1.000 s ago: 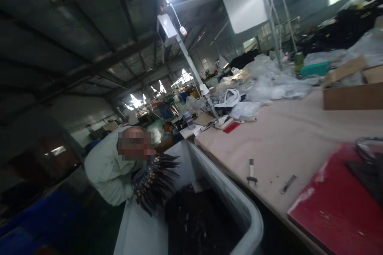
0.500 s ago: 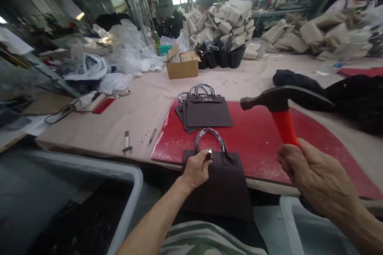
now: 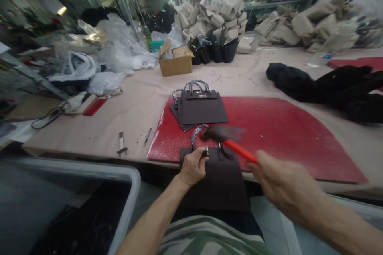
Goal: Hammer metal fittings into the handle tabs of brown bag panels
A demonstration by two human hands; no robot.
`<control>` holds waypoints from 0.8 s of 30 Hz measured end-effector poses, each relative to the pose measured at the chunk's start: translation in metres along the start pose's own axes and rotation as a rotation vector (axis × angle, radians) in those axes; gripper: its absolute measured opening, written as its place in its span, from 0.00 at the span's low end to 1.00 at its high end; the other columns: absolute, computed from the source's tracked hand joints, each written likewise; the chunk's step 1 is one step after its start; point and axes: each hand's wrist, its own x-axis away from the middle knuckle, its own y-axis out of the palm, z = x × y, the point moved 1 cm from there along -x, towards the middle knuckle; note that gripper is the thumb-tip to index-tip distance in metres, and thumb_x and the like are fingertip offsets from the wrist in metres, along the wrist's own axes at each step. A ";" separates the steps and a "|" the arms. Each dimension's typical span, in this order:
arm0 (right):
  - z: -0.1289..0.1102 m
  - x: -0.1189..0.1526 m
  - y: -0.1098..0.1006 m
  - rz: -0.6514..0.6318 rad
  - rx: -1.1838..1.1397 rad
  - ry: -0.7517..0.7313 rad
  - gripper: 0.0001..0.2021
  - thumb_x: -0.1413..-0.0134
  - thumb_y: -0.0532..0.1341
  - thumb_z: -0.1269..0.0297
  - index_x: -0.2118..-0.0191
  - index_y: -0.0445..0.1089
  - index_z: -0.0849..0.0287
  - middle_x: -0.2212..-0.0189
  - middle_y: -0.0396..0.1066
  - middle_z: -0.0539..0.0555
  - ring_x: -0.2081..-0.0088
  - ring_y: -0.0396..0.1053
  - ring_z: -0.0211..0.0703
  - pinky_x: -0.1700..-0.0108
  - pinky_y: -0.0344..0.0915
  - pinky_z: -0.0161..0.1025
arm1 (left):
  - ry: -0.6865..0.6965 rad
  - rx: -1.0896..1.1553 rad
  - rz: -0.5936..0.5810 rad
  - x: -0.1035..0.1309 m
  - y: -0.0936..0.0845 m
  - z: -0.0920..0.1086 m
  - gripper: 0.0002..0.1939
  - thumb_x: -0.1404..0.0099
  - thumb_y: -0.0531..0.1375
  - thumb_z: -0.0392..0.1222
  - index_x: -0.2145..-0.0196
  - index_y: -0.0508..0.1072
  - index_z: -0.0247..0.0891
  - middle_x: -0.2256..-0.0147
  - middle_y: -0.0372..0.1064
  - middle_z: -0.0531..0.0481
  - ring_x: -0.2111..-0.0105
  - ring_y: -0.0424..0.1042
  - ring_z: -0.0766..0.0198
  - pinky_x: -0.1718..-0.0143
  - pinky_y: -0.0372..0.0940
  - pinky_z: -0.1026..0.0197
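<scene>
A dark brown handbag panel (image 3: pixel 218 191) hangs over the front edge of the red board, its plastic-wrapped handle (image 3: pixel 197 130) lying toward the back. At the panel's upper edge my left hand (image 3: pixel 193 167) is closed in a pinch around a short metal punch (image 3: pixel 206 150), its bright end facing up; the lower end is hidden. My right hand (image 3: pixel 277 175) grips the red handle of a claw hammer (image 3: pixel 241 151). The hammer's head, smeared by motion, is just above and behind the punch and covers part of the bag handle.
Several more handbag panels (image 3: pixel 205 111) lie stacked on the red board (image 3: pixel 269 135). Two small tools (image 3: pixel 121 141) rest left of it. A cardboard box (image 3: pixel 176 65), black bags (image 3: pixel 229 50) and black cloth (image 3: pixel 299 81) stand farther back. A plastic bin (image 3: pixel 136 183) is at front left.
My right hand has swung the claw hammer down and left, from raised at the right to close over the punch. My left hand keeps its pinch at the panel's edge. The view has shifted slightly.
</scene>
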 end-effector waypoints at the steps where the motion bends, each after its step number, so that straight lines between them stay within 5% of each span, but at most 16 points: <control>1: 0.006 0.003 0.009 -0.091 0.008 -0.034 0.25 0.34 0.41 0.43 0.75 0.59 0.52 0.85 0.60 0.51 0.85 0.55 0.42 0.78 0.40 0.42 | 0.005 -0.005 0.000 0.000 0.000 0.000 0.09 0.34 0.55 0.32 0.56 0.69 0.39 0.64 0.76 0.46 0.64 0.78 0.59 0.61 0.74 0.60; 8: 0.064 -0.003 0.045 -0.397 -0.178 0.140 0.22 0.33 0.43 0.47 0.73 0.58 0.54 0.80 0.62 0.50 0.79 0.59 0.42 0.74 0.51 0.38 | -0.012 0.034 0.007 0.003 0.001 -0.002 0.09 0.32 0.54 0.33 0.55 0.69 0.38 0.62 0.76 0.45 0.61 0.78 0.59 0.58 0.74 0.60; 12: 0.089 -0.002 0.072 -0.373 -0.002 0.303 0.16 0.33 0.46 0.57 0.70 0.63 0.57 0.76 0.65 0.54 0.74 0.63 0.46 0.71 0.56 0.39 | -0.038 0.090 -0.019 0.003 0.000 -0.002 0.12 0.32 0.56 0.33 0.52 0.69 0.38 0.60 0.76 0.46 0.59 0.78 0.60 0.55 0.73 0.60; 15: 0.081 -0.003 0.088 -0.146 0.270 0.141 0.14 0.35 0.52 0.60 0.54 0.69 0.64 0.58 0.69 0.64 0.59 0.67 0.56 0.61 0.61 0.46 | -0.058 0.123 -0.034 0.003 -0.003 -0.001 0.12 0.32 0.57 0.33 0.52 0.70 0.38 0.60 0.75 0.46 0.59 0.77 0.62 0.54 0.72 0.60; 17: 0.064 -0.006 0.099 -0.052 0.229 -0.035 0.18 0.37 0.59 0.58 0.47 0.68 0.63 0.46 0.64 0.66 0.48 0.62 0.60 0.50 0.60 0.51 | -0.068 0.131 -0.042 0.003 -0.005 0.000 0.10 0.33 0.57 0.33 0.54 0.71 0.38 0.60 0.75 0.47 0.59 0.77 0.62 0.54 0.72 0.61; 20: 0.037 -0.011 0.120 -0.108 0.057 -0.171 0.28 0.46 0.69 0.52 0.43 0.68 0.58 0.41 0.60 0.62 0.43 0.58 0.60 0.43 0.55 0.55 | -0.065 0.134 -0.039 0.002 -0.008 0.001 0.09 0.33 0.58 0.33 0.54 0.71 0.37 0.59 0.75 0.46 0.58 0.76 0.62 0.54 0.72 0.61; 24: 0.020 -0.015 0.149 -0.176 -0.004 -0.142 0.36 0.58 0.75 0.46 0.44 0.69 0.56 0.39 0.58 0.62 0.42 0.55 0.63 0.41 0.52 0.59 | 0.006 0.155 -0.009 0.004 -0.008 0.000 0.10 0.33 0.58 0.31 0.54 0.71 0.37 0.58 0.74 0.45 0.56 0.76 0.61 0.52 0.72 0.58</control>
